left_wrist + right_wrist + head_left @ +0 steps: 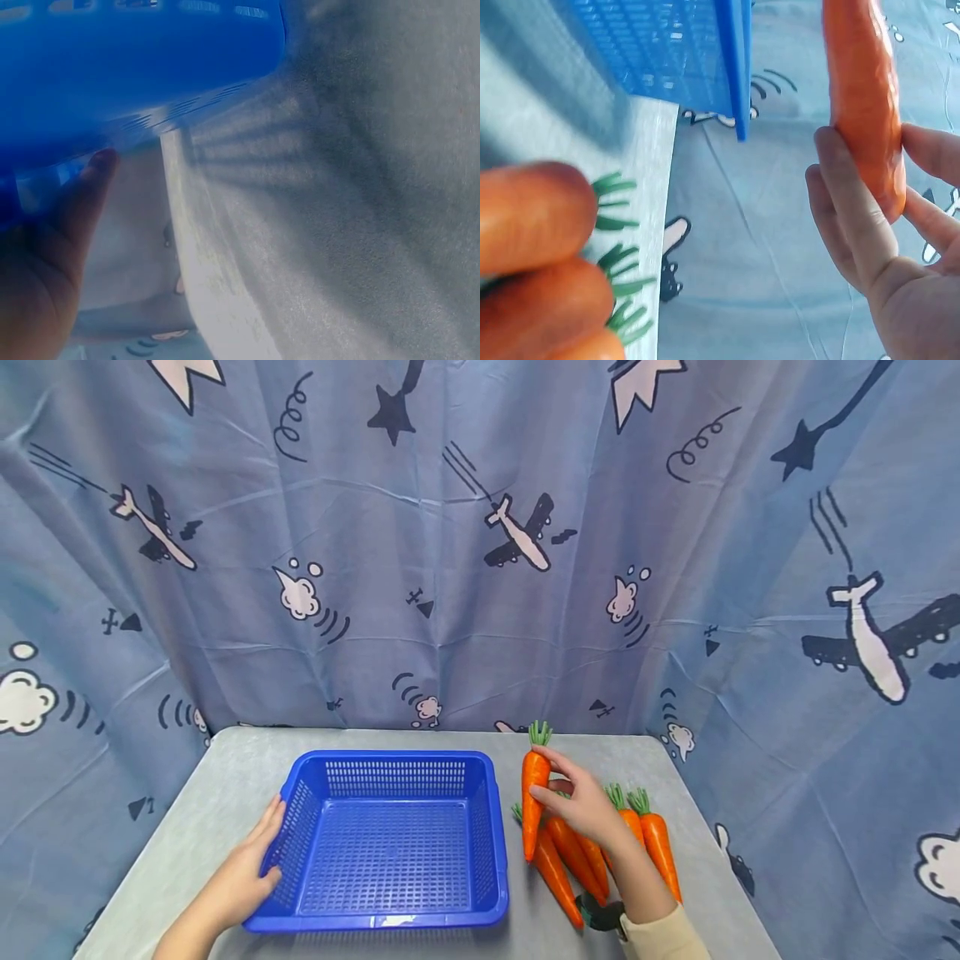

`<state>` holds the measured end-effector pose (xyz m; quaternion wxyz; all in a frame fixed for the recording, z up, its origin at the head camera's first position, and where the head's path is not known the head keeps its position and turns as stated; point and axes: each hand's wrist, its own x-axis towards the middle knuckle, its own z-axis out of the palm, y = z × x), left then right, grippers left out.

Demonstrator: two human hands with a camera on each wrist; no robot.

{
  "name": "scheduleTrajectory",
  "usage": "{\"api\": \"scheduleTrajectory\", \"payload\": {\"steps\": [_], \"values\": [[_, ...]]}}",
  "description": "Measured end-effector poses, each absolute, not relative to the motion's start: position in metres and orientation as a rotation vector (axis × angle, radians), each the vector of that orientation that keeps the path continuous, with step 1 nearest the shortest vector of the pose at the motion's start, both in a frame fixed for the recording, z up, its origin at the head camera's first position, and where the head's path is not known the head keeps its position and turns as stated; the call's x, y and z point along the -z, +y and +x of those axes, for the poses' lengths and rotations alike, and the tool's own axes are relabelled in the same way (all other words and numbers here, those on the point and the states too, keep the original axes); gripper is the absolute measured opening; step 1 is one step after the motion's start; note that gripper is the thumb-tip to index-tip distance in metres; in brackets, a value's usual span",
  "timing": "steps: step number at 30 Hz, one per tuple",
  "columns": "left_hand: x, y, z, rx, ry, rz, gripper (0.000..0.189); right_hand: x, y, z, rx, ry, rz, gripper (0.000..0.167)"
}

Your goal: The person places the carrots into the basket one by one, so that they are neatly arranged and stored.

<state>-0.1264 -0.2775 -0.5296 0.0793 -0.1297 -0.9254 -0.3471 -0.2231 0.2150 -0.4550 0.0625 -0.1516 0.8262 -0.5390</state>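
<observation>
My right hand (pixel 581 806) pinches an orange carrot (pixel 534 793) with a green top, between thumb and fingers. It is upright, leaves up, just right of the blue plastic basket (pixel 495 827), above the pile. In the right wrist view the fingers (pixel 859 210) close around the carrot's thick end. My left hand (pixel 243 864) lies along the basket's left side with fingers fairly straight, the fingertips at the rim. The left wrist view shows one digit (pixel 86 187) against the basket's side (pixel 135 75). Nothing lies inside the basket.
Several more carrots (pixel 558 877) lie on the grey-white table (pixel 180 827) right of the basket, partly under my right forearm. A dark object (pixel 600 912) sits by the right wrist. A blue patterned curtain (pixel 450 610) hangs behind the table and along both sides.
</observation>
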Motion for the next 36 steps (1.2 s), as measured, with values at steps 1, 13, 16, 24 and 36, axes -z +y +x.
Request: {"api": "scheduleTrajectory", "payload": {"steps": [1,13,16,24,36], "values": [[0.529,-0.277,-0.127,1.04,-2.769,-0.387,0.092,0.455,0.212,-0.224,1.63,2.491,-0.475,0.062],[0.527,-0.273,-0.128,1.043,-2.766,-0.385,0.092,0.45,0.174,-0.232,1.65,2.376,-0.548,0.06],[0.527,-0.273,-0.129,1.052,-2.767,-0.383,0.092,0.45,0.162,-0.235,1.64,2.37,-0.533,0.06],[0.529,-0.274,-0.126,1.024,-2.738,-0.394,0.092,0.45,0.135,-0.237,1.63,2.333,-0.545,0.059],[0.533,-0.273,-0.125,1.014,-2.726,-0.403,0.093,0.45,0.097,-0.245,1.624,2.252,-0.661,0.058]]}}
